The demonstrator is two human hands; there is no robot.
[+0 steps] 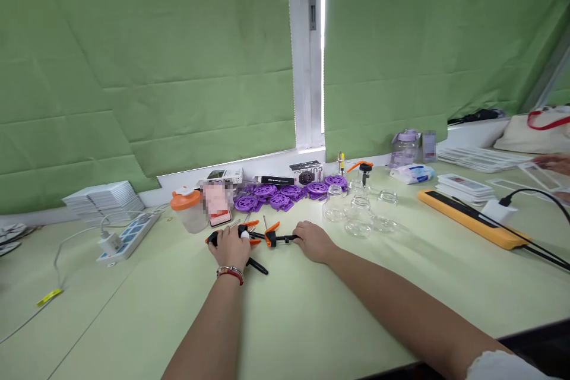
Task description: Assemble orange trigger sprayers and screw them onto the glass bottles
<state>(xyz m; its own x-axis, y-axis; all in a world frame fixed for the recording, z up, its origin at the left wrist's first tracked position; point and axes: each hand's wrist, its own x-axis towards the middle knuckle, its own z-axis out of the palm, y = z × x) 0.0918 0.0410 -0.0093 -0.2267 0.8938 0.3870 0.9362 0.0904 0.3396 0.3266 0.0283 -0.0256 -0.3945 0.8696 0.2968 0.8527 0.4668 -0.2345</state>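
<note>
My left hand (230,246) is closed over black-and-orange clamp-like tools lying on the table, with a black handle (257,266) sticking out beside the wrist. My right hand (313,241) pinches the end of a thin black bar on another black-and-orange clamp-like tool (271,238), which lies between the hands. Their exact kind is hard to make out, and my left fingers hide part of them. Just behind are purple spoked plastic pieces (279,202) in a pile. Several clear glass jars (358,217) stand beyond my right hand.
At left are a power strip (129,238), stacked white pieces (104,202) and an orange-lidded cup (189,214). A phone (217,205) leans behind my left hand. At right lie an orange power strip (467,218) and white cards (465,189); another person's hand (554,163) is there.
</note>
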